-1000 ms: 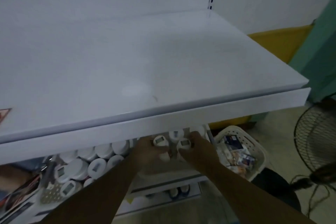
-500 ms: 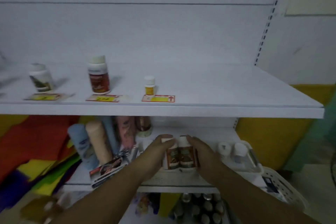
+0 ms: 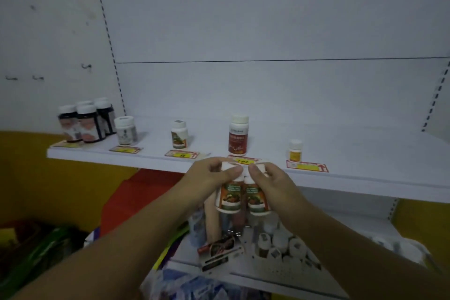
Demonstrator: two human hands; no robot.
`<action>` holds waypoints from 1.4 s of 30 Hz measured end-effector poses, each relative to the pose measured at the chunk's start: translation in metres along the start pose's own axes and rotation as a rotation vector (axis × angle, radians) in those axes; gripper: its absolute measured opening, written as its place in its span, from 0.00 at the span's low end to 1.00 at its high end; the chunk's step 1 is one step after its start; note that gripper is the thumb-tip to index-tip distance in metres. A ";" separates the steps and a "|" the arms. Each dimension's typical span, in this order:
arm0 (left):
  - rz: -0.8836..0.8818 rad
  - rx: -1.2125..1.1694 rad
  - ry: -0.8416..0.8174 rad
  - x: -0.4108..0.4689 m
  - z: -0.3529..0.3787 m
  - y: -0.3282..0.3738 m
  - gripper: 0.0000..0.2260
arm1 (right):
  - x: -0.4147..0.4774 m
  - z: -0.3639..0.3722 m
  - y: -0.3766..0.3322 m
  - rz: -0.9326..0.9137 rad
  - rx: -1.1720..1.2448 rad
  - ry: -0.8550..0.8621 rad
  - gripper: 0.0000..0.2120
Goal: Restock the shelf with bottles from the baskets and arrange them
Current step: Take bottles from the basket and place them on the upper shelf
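Two small white bottles with orange and green labels are held side by side in front of the white shelf's (image 3: 365, 168) front edge. My left hand (image 3: 209, 178) grips the left bottle (image 3: 229, 198) near its cap. My right hand (image 3: 272, 184) grips the right bottle (image 3: 254, 201) the same way. On the shelf stand a matching small bottle (image 3: 179, 134), a taller red-labelled bottle (image 3: 238, 136), a tiny yellow-labelled bottle (image 3: 295, 151), a grey-labelled bottle (image 3: 125, 130) and a cluster of dark bottles (image 3: 85, 120) at the left end.
Price tags (image 3: 306, 166) lie along the shelf's front edge. On the lower shelf a white basket (image 3: 280, 263) holds several white-capped bottles, beside a flat dark box (image 3: 219, 251). Red and yellow panels are at the left. The shelf's right half is bare.
The view rose from below the shelf to its top. Both hands lifted the two bottles from the lower shelf up to the upper shelf's front edge.
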State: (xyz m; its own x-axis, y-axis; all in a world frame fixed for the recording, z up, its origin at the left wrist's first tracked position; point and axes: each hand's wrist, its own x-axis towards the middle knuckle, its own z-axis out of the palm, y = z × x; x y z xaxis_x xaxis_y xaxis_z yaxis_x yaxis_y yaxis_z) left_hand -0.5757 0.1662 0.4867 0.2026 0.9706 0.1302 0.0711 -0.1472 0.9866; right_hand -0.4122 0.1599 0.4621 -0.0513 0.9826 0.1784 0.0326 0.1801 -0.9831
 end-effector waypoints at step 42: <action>-0.226 0.728 -0.302 0.253 -0.193 0.038 0.18 | 0.196 0.126 -0.038 -0.145 -1.052 -0.002 0.26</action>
State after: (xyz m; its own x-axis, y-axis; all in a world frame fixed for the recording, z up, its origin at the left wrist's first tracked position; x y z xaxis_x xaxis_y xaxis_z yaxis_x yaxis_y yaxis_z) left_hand -0.7103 0.4431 0.5758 0.3547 0.9136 -0.1988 0.7369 -0.1423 0.6608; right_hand -0.5493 0.3396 0.5296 -0.1257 0.9487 0.2902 0.8733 0.2446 -0.4214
